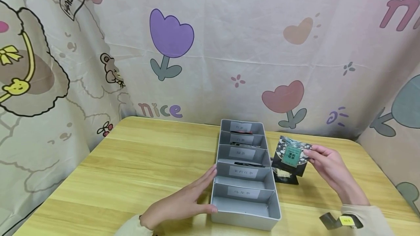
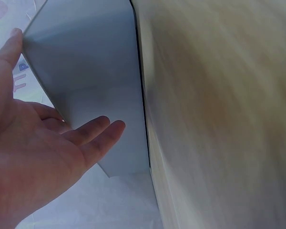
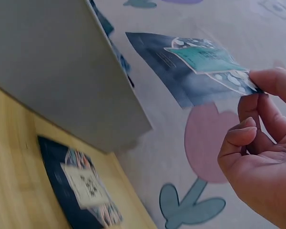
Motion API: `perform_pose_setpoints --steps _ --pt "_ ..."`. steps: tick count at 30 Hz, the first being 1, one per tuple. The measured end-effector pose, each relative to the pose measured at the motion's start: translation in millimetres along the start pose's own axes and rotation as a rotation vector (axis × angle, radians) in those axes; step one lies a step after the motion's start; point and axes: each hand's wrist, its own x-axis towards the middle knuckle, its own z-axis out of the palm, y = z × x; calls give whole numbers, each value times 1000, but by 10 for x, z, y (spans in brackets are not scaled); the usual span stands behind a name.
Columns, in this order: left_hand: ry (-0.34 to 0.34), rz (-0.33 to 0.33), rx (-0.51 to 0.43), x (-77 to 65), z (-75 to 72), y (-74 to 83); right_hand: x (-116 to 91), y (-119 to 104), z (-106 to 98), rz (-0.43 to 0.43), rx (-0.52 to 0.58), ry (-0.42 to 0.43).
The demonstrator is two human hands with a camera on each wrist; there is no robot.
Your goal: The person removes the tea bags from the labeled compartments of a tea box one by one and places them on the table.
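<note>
My right hand (image 1: 331,168) pinches a dark sachet (image 1: 292,156) with a green label and a floral pattern by its edge. The sachet is raised beside a long grey divided box (image 1: 244,221), on its right. In the right wrist view, thumb and fingers grip one corner of this sachet (image 3: 200,62). A second dark sachet (image 1: 286,177) with a cream label lies on the table below, partly hidden. My left hand (image 1: 183,201) rests against the left side of the box, its fingers extended and thumb near the front corner.
Several compartments of the box bear white paper labels (image 1: 242,172). Flat packets (image 1: 249,164) lie in the three far compartments; the two near ones show bare floors. The wooden table (image 1: 131,170) extends to both sides, with a printed curtain (image 1: 210,46) behind it.
</note>
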Motion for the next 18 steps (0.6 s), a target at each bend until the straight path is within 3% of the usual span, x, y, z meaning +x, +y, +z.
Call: perform_pose_setpoints --steps 7,14,18 --pt "-2 -3 -7 -1 -6 8 24 19 -234 60 -51 14" --pt "0 2 -10 -3 -4 5 42 83 -486 163 -218 2" --pt "0 1 -15 -1 -2 5 40 136 -608 188 -249 -4"
